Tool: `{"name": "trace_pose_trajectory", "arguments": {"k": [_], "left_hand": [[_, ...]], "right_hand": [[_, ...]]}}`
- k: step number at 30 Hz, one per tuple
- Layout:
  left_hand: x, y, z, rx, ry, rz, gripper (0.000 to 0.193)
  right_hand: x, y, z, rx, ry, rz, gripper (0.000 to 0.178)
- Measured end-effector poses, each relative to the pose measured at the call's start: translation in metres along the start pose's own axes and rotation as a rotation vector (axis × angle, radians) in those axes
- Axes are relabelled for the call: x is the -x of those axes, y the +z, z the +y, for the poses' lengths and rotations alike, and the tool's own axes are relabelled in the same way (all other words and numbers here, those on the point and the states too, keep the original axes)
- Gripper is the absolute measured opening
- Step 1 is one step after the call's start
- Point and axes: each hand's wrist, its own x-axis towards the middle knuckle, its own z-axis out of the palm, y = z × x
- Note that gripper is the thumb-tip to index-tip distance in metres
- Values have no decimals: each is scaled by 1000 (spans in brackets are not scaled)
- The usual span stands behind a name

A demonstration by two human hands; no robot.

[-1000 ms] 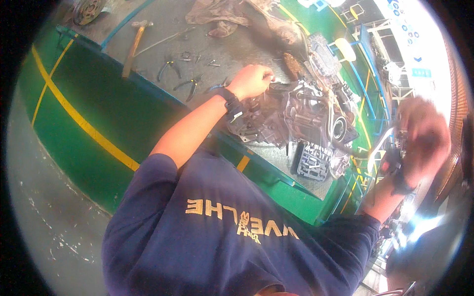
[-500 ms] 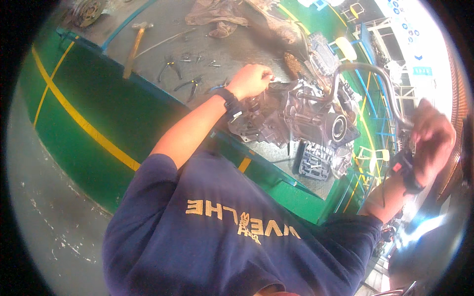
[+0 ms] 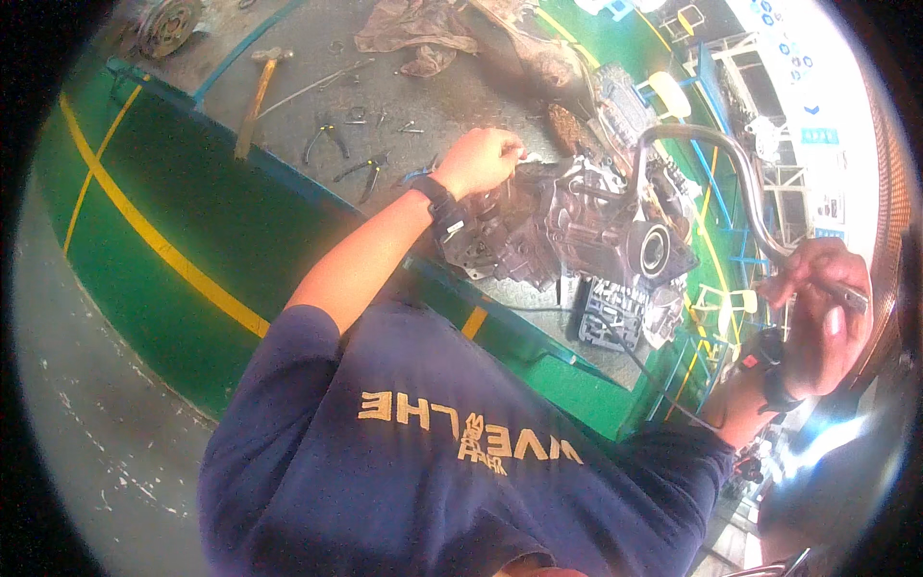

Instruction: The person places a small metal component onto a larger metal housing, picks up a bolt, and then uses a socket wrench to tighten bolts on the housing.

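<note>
My right hand [image 3: 825, 313] is closed around the end of a bent, crank-shaped metal bar [image 3: 745, 159]. A short metal piece pokes out past the fingers. The bar arches over to a grey metal gearbox casing [image 3: 601, 226] on the table, its far end down among the castings. Beside the casing's far left side, my left hand [image 3: 486, 162] has its fingertips pinched together. Whether anything small is between them cannot be made out. A round bearing-like ring [image 3: 656, 248] shows on the casing's right end.
Pliers [image 3: 325, 142], cutters [image 3: 365, 173], small metal parts and a hammer [image 3: 258, 101] lie on the table's left. Brown cloths [image 3: 413, 34] are farther back. A socket tray [image 3: 611, 315] sits at the near right. A thin dark cable [image 3: 654, 375] crosses the table edge [image 3: 538, 346].
My right hand has come down and slightly left, turning the bar with it. The thin dark cable now shows across the table edge. My left hand has hardly moved.
</note>
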Motion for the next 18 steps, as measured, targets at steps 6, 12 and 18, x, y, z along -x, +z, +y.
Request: {"name": "trace_pose_trajectory", "arguments": {"k": [6,12,18], "left_hand": [[6,0,18,-128,60,107,33],[27,-15,202,119,700,195,57],[26,44,248,189,644,17,45]], "right_hand": [[11,-25,13,147,100,118,34],[12,-10,3,184,74,117,32],[-23,-8,6,252,85,109,16]]}}
